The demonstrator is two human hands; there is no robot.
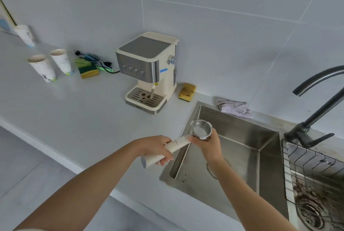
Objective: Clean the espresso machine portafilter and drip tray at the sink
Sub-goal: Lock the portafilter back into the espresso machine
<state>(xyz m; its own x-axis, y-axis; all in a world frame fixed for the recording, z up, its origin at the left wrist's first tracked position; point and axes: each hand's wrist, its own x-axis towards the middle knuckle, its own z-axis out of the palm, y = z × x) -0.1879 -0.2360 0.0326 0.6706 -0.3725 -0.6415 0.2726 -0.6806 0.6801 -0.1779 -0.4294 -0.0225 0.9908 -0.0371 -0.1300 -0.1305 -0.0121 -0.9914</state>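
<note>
With 2 grips on the portafilter (201, 129), left hand (158, 148) wrapped round its white handle and right hand (208, 144) cupping the steel basket from below, it is steadied mouth-up over the sink (242, 132), probably for rinsing, while the drip tray (144, 98) sits well beyond both grips in the espresso machine (147, 59).

Espresso machine (149, 71) stands on counter (83, 111), left of sink (232, 156).

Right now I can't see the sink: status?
Left hand grips portafilter handle, right hand holds its basket end. Portafilter over left sink rim. Drip tray on machine.
</note>
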